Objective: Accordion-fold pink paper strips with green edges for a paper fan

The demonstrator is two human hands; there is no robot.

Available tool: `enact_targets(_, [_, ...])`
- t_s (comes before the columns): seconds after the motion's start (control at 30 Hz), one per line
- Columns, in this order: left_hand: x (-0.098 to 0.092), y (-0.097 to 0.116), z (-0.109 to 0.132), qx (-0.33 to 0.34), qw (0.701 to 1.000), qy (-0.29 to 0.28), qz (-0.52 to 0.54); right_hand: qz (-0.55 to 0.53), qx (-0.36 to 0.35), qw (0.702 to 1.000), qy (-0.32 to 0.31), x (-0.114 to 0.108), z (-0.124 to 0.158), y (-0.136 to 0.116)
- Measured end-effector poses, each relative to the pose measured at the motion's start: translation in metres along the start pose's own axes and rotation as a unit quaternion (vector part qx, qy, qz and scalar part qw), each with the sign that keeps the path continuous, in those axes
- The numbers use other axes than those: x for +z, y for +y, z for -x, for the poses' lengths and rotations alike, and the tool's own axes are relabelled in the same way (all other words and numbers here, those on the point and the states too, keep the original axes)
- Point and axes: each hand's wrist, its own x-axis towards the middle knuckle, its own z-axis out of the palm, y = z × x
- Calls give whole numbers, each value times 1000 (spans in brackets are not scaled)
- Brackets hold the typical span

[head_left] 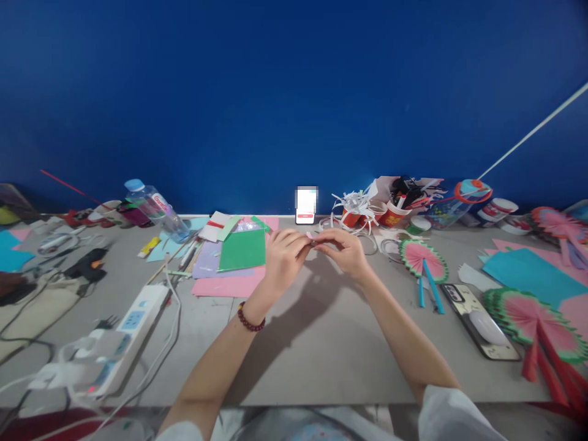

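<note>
Over the middle of the grey table [321,343], my left hand [285,254] and my right hand [343,250] meet at the fingertips. Both pinch at the same spot, where a small dark bit and a trace of pink show; the fingers hide too much to name it. A beaded bracelet [251,318] circles my left wrist. Just left of that hand lie a green paper sheet [243,250] and pink paper [220,286]. Behind the hands a lit phone [305,208] stands upright against the blue wall.
Left are a tilted water bottle [158,208], a power strip [133,331] with cables and a glue gun [87,264]. Right are cups of paper strips [356,205], a small watermelon-like paper fan [423,260], a bigger one [535,318] and a mouse [487,327] on another phone [459,300].
</note>
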Motion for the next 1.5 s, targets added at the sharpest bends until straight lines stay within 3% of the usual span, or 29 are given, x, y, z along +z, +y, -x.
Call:
enact_targets(0.33, [-6, 4, -3, 29, 999, -14, -29, 16, -30, 999, 12, 0, 1, -2])
enact_targets(0.57, [-8, 5, -3, -14, 999, -29, -18, 12, -32, 998, 50, 3, 1, -1])
enact_targets(1.2, [-11, 8, -4, 30, 999, 25, -30, 26, -54, 994, 93, 9, 4, -9])
enact_targets(1.5, [-13, 8, -7, 74, 993, 76, -45, -59, -43, 996, 49, 6, 3, -8])
